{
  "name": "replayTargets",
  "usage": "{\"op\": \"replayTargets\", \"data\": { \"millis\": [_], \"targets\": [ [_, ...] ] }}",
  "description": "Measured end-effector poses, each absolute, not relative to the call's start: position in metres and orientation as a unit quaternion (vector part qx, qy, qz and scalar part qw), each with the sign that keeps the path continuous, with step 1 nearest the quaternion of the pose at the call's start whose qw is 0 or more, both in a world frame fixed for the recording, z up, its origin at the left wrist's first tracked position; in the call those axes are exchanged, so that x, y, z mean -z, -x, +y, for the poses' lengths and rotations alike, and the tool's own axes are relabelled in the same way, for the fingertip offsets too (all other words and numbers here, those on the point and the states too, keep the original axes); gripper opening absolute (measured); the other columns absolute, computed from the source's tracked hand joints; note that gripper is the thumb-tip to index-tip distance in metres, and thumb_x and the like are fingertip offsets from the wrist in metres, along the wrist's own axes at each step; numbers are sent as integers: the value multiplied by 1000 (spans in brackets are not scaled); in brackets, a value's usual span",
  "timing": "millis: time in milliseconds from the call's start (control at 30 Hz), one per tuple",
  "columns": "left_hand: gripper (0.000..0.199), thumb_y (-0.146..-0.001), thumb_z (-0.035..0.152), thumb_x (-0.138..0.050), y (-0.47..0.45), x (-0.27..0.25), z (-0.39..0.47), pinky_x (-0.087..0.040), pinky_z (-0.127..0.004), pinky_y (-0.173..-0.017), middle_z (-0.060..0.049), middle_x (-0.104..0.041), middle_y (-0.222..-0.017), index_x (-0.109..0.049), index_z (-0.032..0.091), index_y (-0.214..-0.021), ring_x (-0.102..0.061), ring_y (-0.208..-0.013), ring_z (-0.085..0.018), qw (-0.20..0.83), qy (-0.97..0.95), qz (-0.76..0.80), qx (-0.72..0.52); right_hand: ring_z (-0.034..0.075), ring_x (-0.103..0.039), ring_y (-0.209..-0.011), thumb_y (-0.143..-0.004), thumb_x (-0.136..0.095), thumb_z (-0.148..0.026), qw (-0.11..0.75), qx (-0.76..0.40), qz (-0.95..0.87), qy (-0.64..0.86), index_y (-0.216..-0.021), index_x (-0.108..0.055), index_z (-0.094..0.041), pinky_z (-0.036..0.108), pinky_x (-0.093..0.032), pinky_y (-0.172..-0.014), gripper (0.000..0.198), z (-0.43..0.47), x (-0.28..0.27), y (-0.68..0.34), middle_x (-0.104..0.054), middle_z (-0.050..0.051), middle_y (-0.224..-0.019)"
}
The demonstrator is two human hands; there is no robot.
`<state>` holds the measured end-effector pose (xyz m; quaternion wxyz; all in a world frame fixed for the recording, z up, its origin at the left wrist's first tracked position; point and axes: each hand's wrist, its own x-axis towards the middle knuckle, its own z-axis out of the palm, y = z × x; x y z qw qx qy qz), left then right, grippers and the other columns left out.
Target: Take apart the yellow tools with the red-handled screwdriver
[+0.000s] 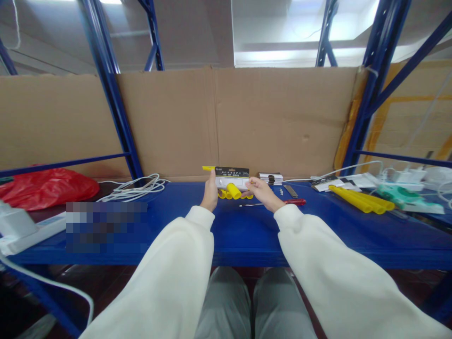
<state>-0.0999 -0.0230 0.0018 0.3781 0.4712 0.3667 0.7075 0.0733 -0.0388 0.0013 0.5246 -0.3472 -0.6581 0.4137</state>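
Observation:
My left hand (210, 192) pinches the left edge of a black and white packaging card (232, 172) with printed lettering and a hang hole. On its right edge, my right hand (263, 189) grips the same card, which I hold up above the blue table. A yellow tube (233, 191) overlaps the card's lower edge; whether it touches the card I cannot tell. Other yellow tubes show partly behind it, and a yellow tip (208, 168) sticks out past my left fingers. Under my right wrist lies a screwdriver with a red handle (297, 202).
Stacked cards (270, 178) and a small grey metal piece (290, 190) lie behind my right hand. Farther right are yellow tubes (360, 200) and a green tool (406, 197). Coiled white cable (137, 186), a red bag (52, 186) and a power strip (38, 233) are leftward. Cardboard (268, 122) stands behind.

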Motion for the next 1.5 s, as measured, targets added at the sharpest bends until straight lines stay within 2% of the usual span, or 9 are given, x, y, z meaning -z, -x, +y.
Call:
{"op": "replayTargets", "data": {
  "millis": [200,367,433,567,700,1000,1167,1367,1500],
  "targets": [
    [71,-83,83,-39,97,-1,-19,-28,-22,-36,-4,-63,-54,-67,17,-84,-61,-48,-17,388,-463,373,-704,14,-67,-65,-83,-65,-43,554,-375,-655,351,-69,-48,-23,23,-49,-61,30,-31,-1,-75,-64,-5,-64],
    [74,-89,79,-30,101,-4,-18,-39,-24,-43,-8,-71,-70,-69,16,-91,-68,-59,-20,391,-455,380,-704,13,-62,-61,-82,-65,-48,574,-376,-641,344,-68,-52,-23,25,-51,-62,31,-27,-1,-78,-63,-3,-66],
    [72,-90,76,-29,108,-6,-18,-37,-23,-42,-9,-71,-73,-69,16,-91,-67,-57,-19,381,-449,408,-698,13,-59,-60,-81,-66,-51,591,-372,-629,341,-66,-52,-23,25,-51,-61,35,-26,-1,-79,-60,-3,-64],
    [46,-90,58,-45,120,-8,-15,-33,-22,-43,-6,-66,-76,-64,17,-88,-62,-55,-15,327,-422,455,-713,11,-55,-59,-77,-70,-51,615,-374,-608,337,-64,-52,-22,24,-49,-59,36,-26,-1,-80,-56,-4,-62],
    [18,-79,32,-64,119,-9,-14,-41,-22,-53,1,-58,-75,-53,20,-84,-59,-60,-13,273,-401,476,-733,11,-57,-60,-72,-74,-43,617,-396,-593,332,-63,-55,-21,24,-51,-62,30,-30,-2,-79,-59,-3,-63],
    [22,-78,11,-62,112,-14,-23,-35,-17,-46,7,-48,-66,-42,21,-75,-50,-50,-7,299,-337,491,-746,13,-62,-63,-67,-77,-34,617,-408,-579,343,-65,-56,-22,26,-52,-63,25,-29,-2,-79,-64,-2,-64],
    [24,-75,9,-63,112,-12,-20,-39,-19,-47,8,-47,-64,-45,21,-87,-50,-46,-8,342,-314,501,-730,14,-64,-63,-71,-73,-28,623,-394,-565,371,-65,-56,-21,25,-53,-60,19,-26,-3,-80,-65,-2,-62],
    [46,-65,4,-62,113,-8,-16,-45,-22,-54,8,-55,-62,-46,19,-105,-56,-47,-11,422,-323,433,-728,13,-65,-64,-74,-65,-15,626,-389,-549,394,-70,-54,-22,24,-55,-59,13,-27,-4,-79,-65,-3,-65],
    [55,-61,2,-55,111,-12,-24,-42,-23,-49,6,-60,-62,-45,21,-112,-54,-41,-12,470,-326,427,-700,12,-65,-66,-71,-64,-9,642,-367,-530,415,-77,-58,-21,25,-58,-59,15,-30,-5,-78,-68,-1,-80]
  ]
}}
